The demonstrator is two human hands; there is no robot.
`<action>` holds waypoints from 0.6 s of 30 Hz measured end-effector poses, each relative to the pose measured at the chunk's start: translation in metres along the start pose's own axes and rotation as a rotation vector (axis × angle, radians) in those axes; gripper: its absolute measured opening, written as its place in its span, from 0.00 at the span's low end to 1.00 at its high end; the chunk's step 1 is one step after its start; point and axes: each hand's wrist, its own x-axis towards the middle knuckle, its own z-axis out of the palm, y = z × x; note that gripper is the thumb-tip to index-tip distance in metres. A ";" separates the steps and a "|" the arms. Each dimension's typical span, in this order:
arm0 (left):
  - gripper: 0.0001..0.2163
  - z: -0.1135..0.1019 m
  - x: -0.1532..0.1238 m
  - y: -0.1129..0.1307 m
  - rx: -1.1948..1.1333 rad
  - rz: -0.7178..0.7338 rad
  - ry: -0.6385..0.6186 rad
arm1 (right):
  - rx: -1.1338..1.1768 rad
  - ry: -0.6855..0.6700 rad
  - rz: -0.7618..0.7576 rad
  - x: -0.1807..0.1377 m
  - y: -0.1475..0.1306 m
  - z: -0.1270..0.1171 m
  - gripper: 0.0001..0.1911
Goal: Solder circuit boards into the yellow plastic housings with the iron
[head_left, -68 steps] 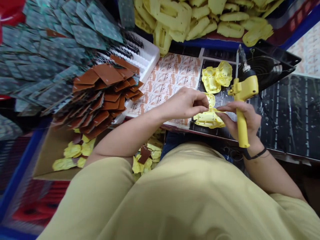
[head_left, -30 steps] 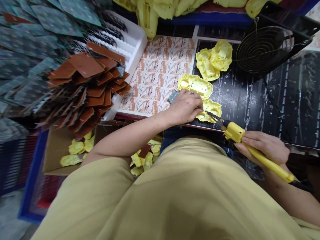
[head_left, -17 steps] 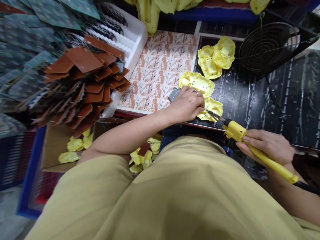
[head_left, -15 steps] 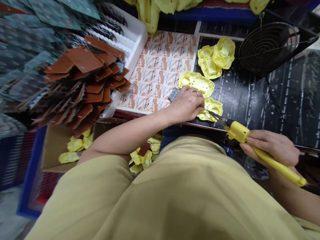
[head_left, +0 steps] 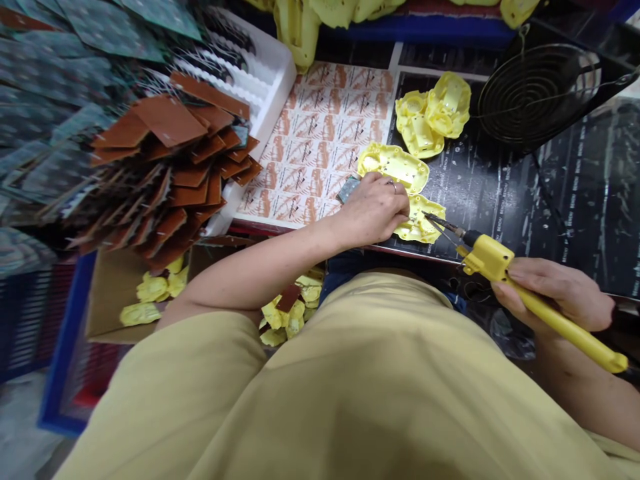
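The right hand (head_left: 555,290) is closed round the yellow grip of an iron (head_left: 490,259), fingers wrapped over it, at the right of the worktop's near edge; the iron slants up and leftward, its dark tip over the near shell (head_left: 425,223) — whether the tip touches the plastic I cannot tell. That yellow shell lies hollow side up by the near edge of the black worktop (head_left: 475,190). The left hand (head_left: 375,207) bends over the near shell's left end with fingers curled and tips drawn together; what they pinch, if anything, is hidden. A small green board (head_left: 349,189) sticks out from under this hand on its left, over the printed sheet (head_left: 320,127). Just beyond the hand lies the far shell (head_left: 400,167), also hollow side up, and past it, toward the far edge, two more shells (head_left: 447,107) overlap. A black fan (head_left: 537,97) stands at the far right, well apart from the left hand — a blue bin (head_left: 430,31) of yellow parts borders the far edge. Toward the worktop's left edge, a white tray (head_left: 283,77) sits beside heaped brown boards (head_left: 167,120), with green boards (head_left: 55,80) piled further left; below the near edge, a carton (head_left: 105,287) holds yellow pieces
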 end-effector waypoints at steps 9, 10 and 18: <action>0.12 -0.004 -0.004 0.000 -0.025 -0.037 0.014 | -0.104 0.071 0.199 -0.014 0.000 -0.004 0.20; 0.12 -0.004 -0.003 0.000 -0.039 -0.064 0.021 | -0.104 0.045 0.235 -0.015 0.001 -0.003 0.18; 0.11 -0.002 0.002 0.006 -0.033 -0.143 0.013 | 0.032 0.006 0.099 0.009 0.001 0.004 0.10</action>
